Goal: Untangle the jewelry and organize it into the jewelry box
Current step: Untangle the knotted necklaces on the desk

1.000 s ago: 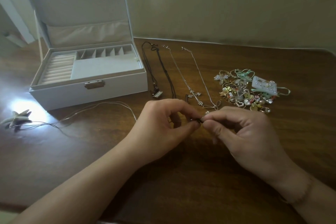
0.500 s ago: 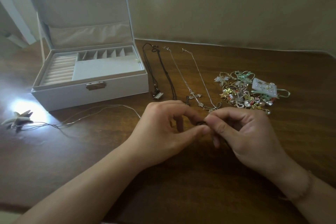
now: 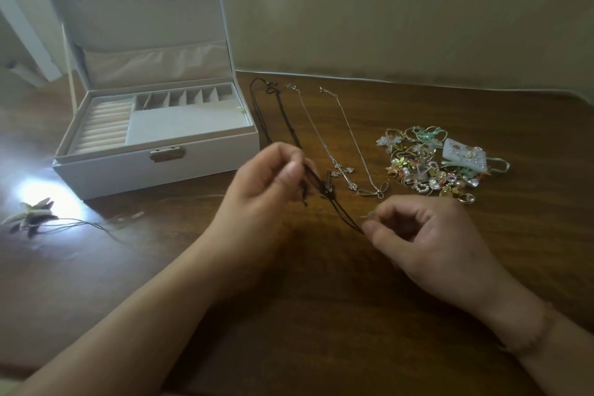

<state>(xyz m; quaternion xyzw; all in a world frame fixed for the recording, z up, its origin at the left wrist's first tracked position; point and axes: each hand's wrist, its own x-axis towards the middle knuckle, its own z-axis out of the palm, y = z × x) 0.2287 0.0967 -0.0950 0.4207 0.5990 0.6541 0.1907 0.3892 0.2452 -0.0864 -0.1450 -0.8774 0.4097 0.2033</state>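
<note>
Dark wooden table (image 3: 321,315): we pinch a thin dark cord necklace (image 3: 340,212), stretched at centre, between left hand (image 3: 266,190) and right hand (image 3: 427,241); white jewelry box (image 3: 154,167) open at 10 o'clock.

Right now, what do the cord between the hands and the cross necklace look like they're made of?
Cord: dark, matte, thin, probably leather or waxed string; it reflects no light. Cross necklace: silver-coloured metal, fine chain, shiny highlights; actual alloy unclear.

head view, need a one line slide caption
Both hands, left hand and right hand, pull a dark cord necklace taut beside an open white jewelry box.
</note>
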